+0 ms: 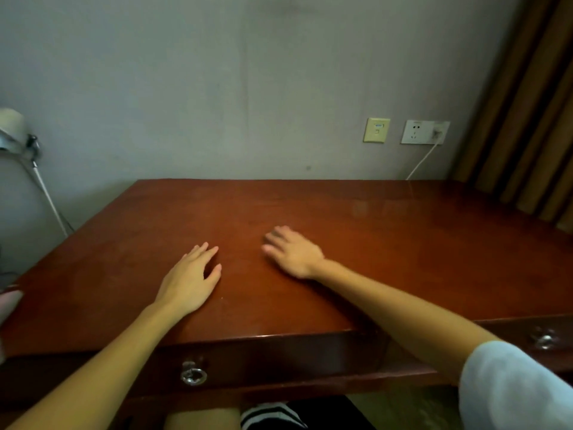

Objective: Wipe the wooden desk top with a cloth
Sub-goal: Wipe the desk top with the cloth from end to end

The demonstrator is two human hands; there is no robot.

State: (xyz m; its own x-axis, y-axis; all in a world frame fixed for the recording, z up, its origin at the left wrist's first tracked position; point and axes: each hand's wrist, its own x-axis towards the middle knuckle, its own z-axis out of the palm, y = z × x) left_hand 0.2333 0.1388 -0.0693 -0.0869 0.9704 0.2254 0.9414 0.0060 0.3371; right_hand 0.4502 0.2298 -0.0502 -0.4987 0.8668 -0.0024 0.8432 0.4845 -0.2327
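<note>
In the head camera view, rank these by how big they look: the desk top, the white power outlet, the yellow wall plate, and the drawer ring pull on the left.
Largest to smallest as they look:
1. desk top
2. white power outlet
3. yellow wall plate and drawer ring pull: they look about alike, and the pull sits much nearer the camera, so I won't rank them.

A dim grey wall (217, 88) carries two socket plates (424, 131), with brown striped curtains (527, 119) at right.

reddish-brown wooden desk top (387, 243) against the wall, left hand (189, 280) and right hand (294, 252) palm-down on it
</note>
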